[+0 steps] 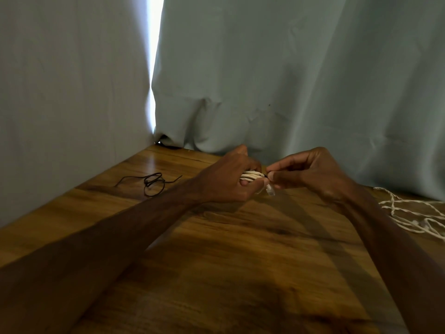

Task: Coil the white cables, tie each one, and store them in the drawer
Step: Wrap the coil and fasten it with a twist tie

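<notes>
From where I watched, the nearest stretch of the wooden surface [216,273] lay bare, crossed only by the two forearms reaching toward twelve o'clock. Past it, the hands met close together, almost touching. The left hand [226,179] was wrapped around a small bundle of white cable [251,175], its loops showing between the fingers and a short pale end hanging below at about five o'clock from the fist. The right hand [305,172] was pinched on something fine and dark at the bundle's edge; I took it for a tie, though it was too small to be sure.

I judged the task to be at the tying of one coil: the winding of this cable looked finished, the binding not yet secure. More remained. At three o'clock, by the right edge of the surface, a heap of loose white cables [414,213] lay uncoiled and tangled, well apart from the hands. No drawer showed anywhere, so storing had yet to happen as far as I could tell.

At ten o'clock from the hands, a thin dark cord [153,183] lay in a loose loop, possibly spare tie material. Farthest off, a pale curtain [289,80] hung down to the back edge of the surface, with a bright gap at eleven o'clock. Nothing stood between the hands and the loose cables.
</notes>
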`<state>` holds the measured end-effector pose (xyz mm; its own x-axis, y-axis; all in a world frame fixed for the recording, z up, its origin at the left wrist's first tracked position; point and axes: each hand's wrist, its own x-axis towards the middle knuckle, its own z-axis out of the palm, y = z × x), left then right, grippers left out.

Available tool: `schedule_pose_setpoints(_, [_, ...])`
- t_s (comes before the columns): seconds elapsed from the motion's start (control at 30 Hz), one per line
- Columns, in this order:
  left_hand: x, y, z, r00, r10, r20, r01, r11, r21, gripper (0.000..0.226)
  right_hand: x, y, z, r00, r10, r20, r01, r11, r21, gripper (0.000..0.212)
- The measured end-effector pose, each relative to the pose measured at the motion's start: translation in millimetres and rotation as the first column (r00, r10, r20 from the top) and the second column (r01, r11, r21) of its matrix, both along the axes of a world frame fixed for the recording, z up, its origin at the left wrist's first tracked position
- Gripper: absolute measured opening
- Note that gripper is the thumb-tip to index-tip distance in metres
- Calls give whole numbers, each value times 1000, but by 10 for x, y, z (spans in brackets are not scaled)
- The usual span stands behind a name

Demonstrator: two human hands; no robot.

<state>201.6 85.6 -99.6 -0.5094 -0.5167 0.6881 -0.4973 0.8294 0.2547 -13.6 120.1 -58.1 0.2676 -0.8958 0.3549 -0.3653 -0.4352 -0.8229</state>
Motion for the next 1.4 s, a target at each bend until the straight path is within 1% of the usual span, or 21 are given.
schedule_pose_setpoints(0.1, [-1, -6, -4, 1000, -4, 6, 4, 1000, -12, 26, 5, 12, 5, 1000, -9, -5, 9, 1000, 7, 19])
schedule_pose_setpoints(0.23, [-3, -19, -23, 999, -14, 30, 14, 1000, 7, 27, -3, 30, 0, 1000, -1, 30, 0, 999, 45, 19])
schedule_pose_setpoints(0.4, [19, -35, -27, 1000, -4, 19, 4, 999, 32, 24, 9, 49, 12, 999, 38, 21, -40, 996, 85, 27])
schedule_pose_setpoints(0.5, [30, -25, -2, 1000, 0, 14, 0, 1000, 23, 24, 7, 32, 10, 998, 49, 26, -51, 994, 92, 27])
schedule_pose_setpoints(0.67, [12, -19, 0, 1000, -5, 26, 4, 1000, 8, 25, 7, 12, -22, 998, 37, 52, -41, 996, 82, 26])
schedule_pose_setpoints(0.77, [11, -20, 5, 1000, -15, 24, 14, 1000, 7, 27, 0, 23, -3, 999, 35, 26, -37, 997, 71, 29])
schedule_pose_setpoints(0.93, [5, -65, -31, 999, -3, 47, 3, 1000, 15, 32, 37, 8, -2, 998, -4, -61, 4, 1000, 1, 15])
schedule_pose_setpoints(1.07, [7, -67, -35, 999, -4, 39, 3, 1000, 20, 29, 60, -28, -9, 995, -32, -91, 29, 999, -36, 10])
schedule_pose_setpoints(1.3, [27, -57, -13, 1000, 0, 12, 0, 1000, 25, 22, 59, -14, -11, 999, -37, -29, 35, 997, -64, 14])
schedule_pose_setpoints(1.4, [31, -48, -9, 1000, -6, 10, 6, 999, 45, 20, 65, -8, -12, 1000, -13, -5, 13, 999, -44, 13])
